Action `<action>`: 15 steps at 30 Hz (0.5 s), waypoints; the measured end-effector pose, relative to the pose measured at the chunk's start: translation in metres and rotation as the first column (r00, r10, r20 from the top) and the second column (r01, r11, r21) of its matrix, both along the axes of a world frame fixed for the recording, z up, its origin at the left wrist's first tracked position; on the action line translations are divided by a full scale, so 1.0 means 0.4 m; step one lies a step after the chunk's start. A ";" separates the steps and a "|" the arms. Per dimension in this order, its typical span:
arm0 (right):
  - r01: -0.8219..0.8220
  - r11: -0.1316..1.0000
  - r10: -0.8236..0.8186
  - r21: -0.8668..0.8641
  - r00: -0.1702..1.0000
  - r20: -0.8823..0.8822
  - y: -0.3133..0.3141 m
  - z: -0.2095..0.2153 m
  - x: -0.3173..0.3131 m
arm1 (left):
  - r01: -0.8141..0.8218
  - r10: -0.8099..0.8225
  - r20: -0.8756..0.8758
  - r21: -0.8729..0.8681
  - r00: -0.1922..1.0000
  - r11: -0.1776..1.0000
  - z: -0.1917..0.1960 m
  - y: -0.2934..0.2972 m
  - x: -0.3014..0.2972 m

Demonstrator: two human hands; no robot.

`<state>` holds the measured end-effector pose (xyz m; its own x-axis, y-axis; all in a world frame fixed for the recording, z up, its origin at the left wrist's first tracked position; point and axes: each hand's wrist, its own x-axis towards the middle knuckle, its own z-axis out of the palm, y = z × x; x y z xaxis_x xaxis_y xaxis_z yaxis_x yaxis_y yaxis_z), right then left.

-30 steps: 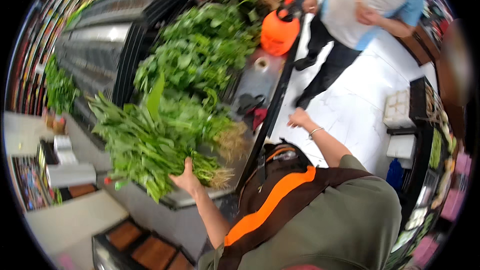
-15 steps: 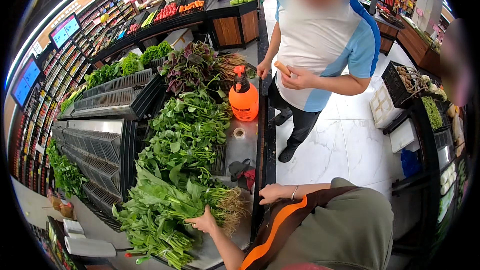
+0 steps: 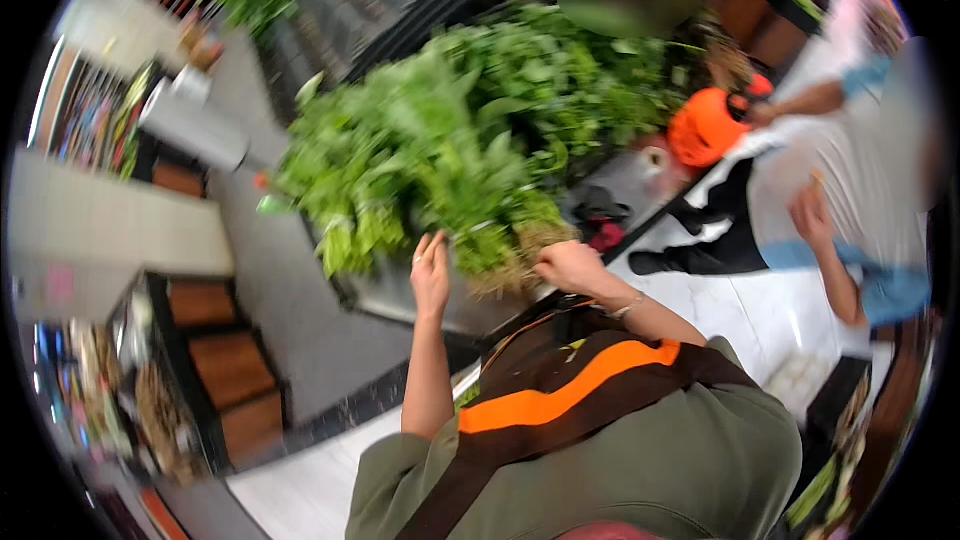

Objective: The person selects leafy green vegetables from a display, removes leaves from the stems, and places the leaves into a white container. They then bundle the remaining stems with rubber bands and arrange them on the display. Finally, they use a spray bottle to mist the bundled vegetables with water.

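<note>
A heap of leafy green vegetables point(image 3: 420, 110) lies on the display counter in front of me, some tied in bunches. Brown stringy roots point(image 3: 510, 275) hang from one bunch at the near edge. My left hand point(image 3: 430, 270) is beside the stems of that bunch, its fingers stretched up and holding nothing visible. At the other side, my right hand point(image 3: 575, 268) has its fingers curled at the roots and appears to pinch them. Motion blur softens the leaves and fingertips.
To the right stand an orange spray bottle point(image 3: 705, 128), a tape roll point(image 3: 655, 158) and a dark red-and-black item point(image 3: 603, 218). Another person point(image 3: 835, 200) stands beyond the counter, one hand near the bottle. A white plastic roll point(image 3: 195, 125) is at left.
My view has swung round toward the counter's near end. My right hand has come from the counter edge to the roots. My left hand has drawn back from the leaves, fingers now upright.
</note>
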<state>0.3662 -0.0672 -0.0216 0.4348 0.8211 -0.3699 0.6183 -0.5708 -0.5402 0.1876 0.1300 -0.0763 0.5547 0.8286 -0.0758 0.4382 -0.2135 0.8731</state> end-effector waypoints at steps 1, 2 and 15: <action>0.003 0.999 -0.002 0.043 1.000 -0.027 0.015 -0.004 -0.016 | -0.122 0.123 0.034 -0.037 0.992 0.992 0.014 0.003 -0.033; 0.038 0.996 -0.034 0.077 0.998 -0.052 0.024 -0.011 -0.028 | -0.200 0.201 0.027 -0.023 0.979 0.980 0.010 0.018 -0.065; 0.180 0.886 -0.304 0.428 0.921 0.242 0.370 -0.044 -0.130 | -0.095 0.250 -0.519 0.307 0.817 0.947 -0.036 0.421 -0.035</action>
